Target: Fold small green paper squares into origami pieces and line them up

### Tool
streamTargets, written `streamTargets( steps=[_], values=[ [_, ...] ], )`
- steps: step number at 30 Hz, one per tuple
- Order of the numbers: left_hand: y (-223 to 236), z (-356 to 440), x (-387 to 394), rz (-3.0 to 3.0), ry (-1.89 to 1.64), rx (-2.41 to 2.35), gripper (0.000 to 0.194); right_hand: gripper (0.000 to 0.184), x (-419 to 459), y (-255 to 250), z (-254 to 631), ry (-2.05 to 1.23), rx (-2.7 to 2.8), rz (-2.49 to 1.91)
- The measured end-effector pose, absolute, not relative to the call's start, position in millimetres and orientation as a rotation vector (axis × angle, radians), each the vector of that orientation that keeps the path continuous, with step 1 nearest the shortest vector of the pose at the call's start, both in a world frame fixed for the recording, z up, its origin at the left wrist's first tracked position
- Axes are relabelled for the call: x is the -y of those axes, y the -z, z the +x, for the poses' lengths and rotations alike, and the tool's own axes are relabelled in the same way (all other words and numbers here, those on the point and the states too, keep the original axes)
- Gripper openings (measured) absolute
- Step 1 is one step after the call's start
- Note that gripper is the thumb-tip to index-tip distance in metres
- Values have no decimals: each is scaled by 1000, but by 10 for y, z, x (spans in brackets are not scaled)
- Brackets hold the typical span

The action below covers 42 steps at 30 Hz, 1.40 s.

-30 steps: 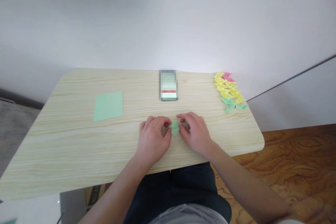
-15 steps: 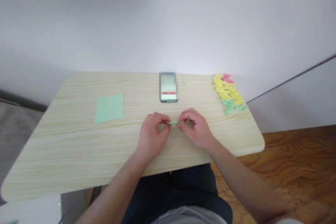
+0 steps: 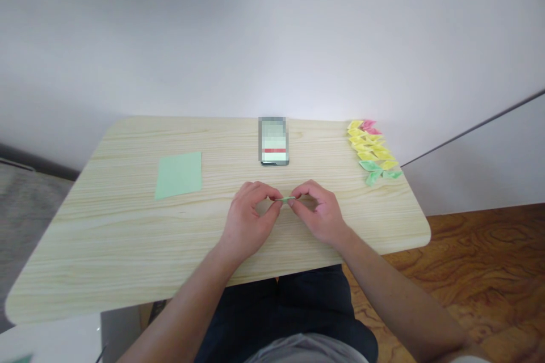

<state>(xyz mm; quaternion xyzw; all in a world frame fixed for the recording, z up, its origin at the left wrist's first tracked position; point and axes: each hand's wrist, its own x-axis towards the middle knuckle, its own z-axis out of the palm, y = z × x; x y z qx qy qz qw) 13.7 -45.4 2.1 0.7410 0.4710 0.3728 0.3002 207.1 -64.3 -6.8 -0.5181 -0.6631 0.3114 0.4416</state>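
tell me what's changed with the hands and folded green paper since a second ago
The folded green paper has been turned from showing its face to nearly edge-on, a thin strip. The right hand has closed its pinch on one end; the left hand still pinches the other. The flat green sheet, phone and coloured folded pieces stayed put.
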Motion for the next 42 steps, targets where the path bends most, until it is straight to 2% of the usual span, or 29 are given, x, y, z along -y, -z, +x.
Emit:
streamTargets(
  steps=[6,11,14,19,23,34,42],
  values=[
    [39,117,434,1720,-990,-1249,4,16,639,94,2094,-885,1609,-1313],
    [49,118,433,1730,-1006,-1252,4,10,644,129,2091,-893,1616,-1339],
    [32,142,443,1859,-1025,-1273,3,7,651,143,2090,-723,1710,-1345],
    [3,176,467,2058,-1087,-1279,16,5,655,151,2094,-245,2012,-1328],
    [11,157,493,2235,-985,-1289,12,9,669,149,2088,-136,2059,-1348],
    [74,66,621,2435,-789,-1256,21,16,801,153,2089,-264,2159,-1329],
    [87,-1,689,2360,-782,-1305,15,16,906,147,2168,-402,2133,-1342]
  ],
)
